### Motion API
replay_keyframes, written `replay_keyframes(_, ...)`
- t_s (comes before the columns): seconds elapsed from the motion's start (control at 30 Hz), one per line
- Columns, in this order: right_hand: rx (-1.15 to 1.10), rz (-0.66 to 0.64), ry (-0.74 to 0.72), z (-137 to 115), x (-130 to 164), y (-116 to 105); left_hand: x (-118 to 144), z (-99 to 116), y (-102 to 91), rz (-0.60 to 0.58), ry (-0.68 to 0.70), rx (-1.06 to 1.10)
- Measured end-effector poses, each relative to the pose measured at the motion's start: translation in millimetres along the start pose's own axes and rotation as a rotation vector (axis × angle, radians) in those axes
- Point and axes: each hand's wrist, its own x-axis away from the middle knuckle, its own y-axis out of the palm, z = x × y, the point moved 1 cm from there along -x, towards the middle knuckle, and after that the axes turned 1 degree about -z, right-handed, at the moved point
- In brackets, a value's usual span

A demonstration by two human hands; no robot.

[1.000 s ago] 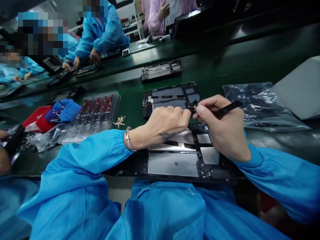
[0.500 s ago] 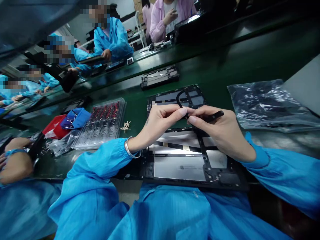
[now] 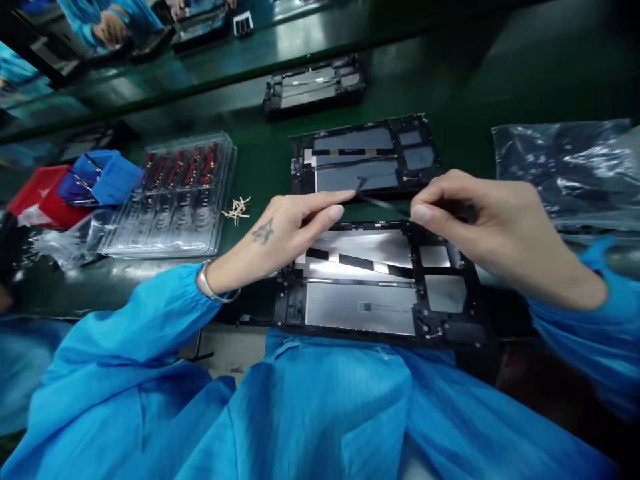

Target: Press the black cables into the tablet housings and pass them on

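My left hand [image 3: 295, 227] and my right hand [image 3: 495, 230] are held apart above an open tablet frame [image 3: 440, 330] that lies at the table's near edge. A thin black cable [image 3: 383, 202] is stretched between them. The left fingertips pinch its left end. My right thumb and forefinger grip the other end, and a dark, blurred piece shows under those fingers. The cable hangs just above the frame's far edge. Silver plates and a black-and-tan strip [image 3: 357, 261] show inside the frame.
A second open tablet frame [image 3: 365, 157] lies just behind, a third [image 3: 313, 87] farther back on the green belt. To the left are clear trays of red-tipped parts [image 3: 175, 193], loose pale slivers [image 3: 237, 210], and blue and red boxes [image 3: 75, 190]. Plastic bags [image 3: 565, 173] sit right. Co-workers' hands show top left.
My hands have drawn apart, and the cable that was looped between them is now pulled straight. The camera has tilted down, so the people at the back have left the view.
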Motion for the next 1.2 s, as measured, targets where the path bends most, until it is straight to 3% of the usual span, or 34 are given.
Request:
replay_keyframes(0.13, 0.061, -0.255, -0.024, 14.8, -1.9, -12.6, 6.1, -12.1, -13.8, 0.026, 0.011, -0.109)
replay_keyframes(0.23, 0.108, -0.436, 0.080, 20.1, -4.0, -16.1, 4.0, -14.4, -15.0, -0.031, 0.042, -0.151)
replay_keyframes(0.43, 0.239, -0.630, 0.314, 21.7, -12.9, -17.7, -6.1, -23.4, -1.3, -0.157, 0.306, -0.176)
replay_keyframes(0.63, 0.323, -0.710, 0.364, 20.3, -20.9, -17.8, -7.6, -37.1, 13.7, -0.300, 0.432, -0.158)
replay_keyframes(1.0, 0.394, -0.759, 0.343, 20.2, -24.4, -15.6, -4.8, -27.9, 12.7, -0.373, 0.444, -0.355)
replay_keyframes(1.2, 0.388, -0.768, 0.326, 19.6, -24.4, -15.5, -8.7, -25.6, 16.1, -0.373, 0.550, -0.526)
